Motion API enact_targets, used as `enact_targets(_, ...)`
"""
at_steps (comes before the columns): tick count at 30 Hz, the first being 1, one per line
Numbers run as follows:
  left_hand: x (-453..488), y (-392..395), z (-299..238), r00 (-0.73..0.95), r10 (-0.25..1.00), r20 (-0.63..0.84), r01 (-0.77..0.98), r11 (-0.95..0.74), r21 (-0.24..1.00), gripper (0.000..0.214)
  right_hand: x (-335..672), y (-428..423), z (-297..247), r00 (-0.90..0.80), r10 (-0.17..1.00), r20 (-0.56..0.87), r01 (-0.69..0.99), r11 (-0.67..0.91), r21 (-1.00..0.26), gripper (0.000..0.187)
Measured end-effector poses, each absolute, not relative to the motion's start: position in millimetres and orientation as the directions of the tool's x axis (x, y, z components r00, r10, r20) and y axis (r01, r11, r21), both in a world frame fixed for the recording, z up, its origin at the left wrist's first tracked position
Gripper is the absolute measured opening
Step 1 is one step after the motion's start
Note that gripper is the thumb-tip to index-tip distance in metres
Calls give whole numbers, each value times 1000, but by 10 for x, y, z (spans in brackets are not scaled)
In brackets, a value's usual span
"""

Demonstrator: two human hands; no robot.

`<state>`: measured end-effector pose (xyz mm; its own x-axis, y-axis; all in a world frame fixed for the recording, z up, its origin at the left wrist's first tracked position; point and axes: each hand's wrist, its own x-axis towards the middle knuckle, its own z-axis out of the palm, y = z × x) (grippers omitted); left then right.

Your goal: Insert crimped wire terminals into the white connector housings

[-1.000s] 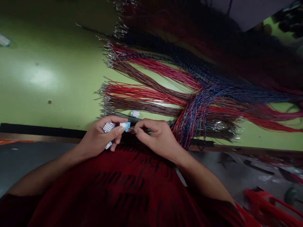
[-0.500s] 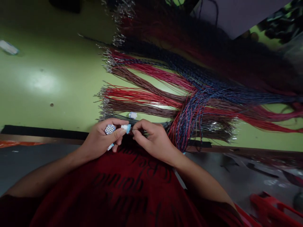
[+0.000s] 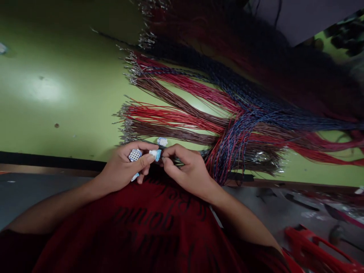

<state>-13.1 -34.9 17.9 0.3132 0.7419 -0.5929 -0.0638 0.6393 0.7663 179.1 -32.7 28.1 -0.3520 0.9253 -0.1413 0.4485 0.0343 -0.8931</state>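
Observation:
My left hand (image 3: 118, 165) pinches a small white-and-blue connector housing (image 3: 155, 154) between thumb and index finger. A second connector housing (image 3: 134, 154), its grid of holes facing up, is tucked behind the thumb in the same hand. Part of a third connector housing (image 3: 135, 176) shows below, by the curled lower fingers. My right hand (image 3: 187, 165) is closed in a pinch right at the blue end of the first housing; whatever thin thing is in its fingertips is too small and dark to make out. One more connector housing (image 3: 162, 141) lies on the table just beyond both hands.
Bundles of red wires (image 3: 176, 117), brown wires (image 3: 182, 134) and dark blue wires (image 3: 239, 129) spread over the green table (image 3: 85, 106), metal terminals at their left ends. A black strip (image 3: 51, 161) follows the near edge. A red plastic stool (image 3: 315, 246) stands at lower right.
The view has shifted slightly, moving the table's contents in the picture. Both hands keep their grips, and my right fingertips look a little closer to the housing.

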Motion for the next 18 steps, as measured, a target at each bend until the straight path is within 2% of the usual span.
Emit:
enact_targets(6,-94,-347,172,272,759,-591,-57,626,778,28,1762,-346,203,-373,928,-13,517,196,-833,11)
enact_targets(12,-105,-374,189,266,772,-577,-77,614,786,31,1777,-380,224,-368,929,-27,497,172,-851,11)
enact_targets(18,-125,-358,142,281,757,-590,-73,630,773,31,1925,-251,226,-394,918,33,531,256,-808,14)
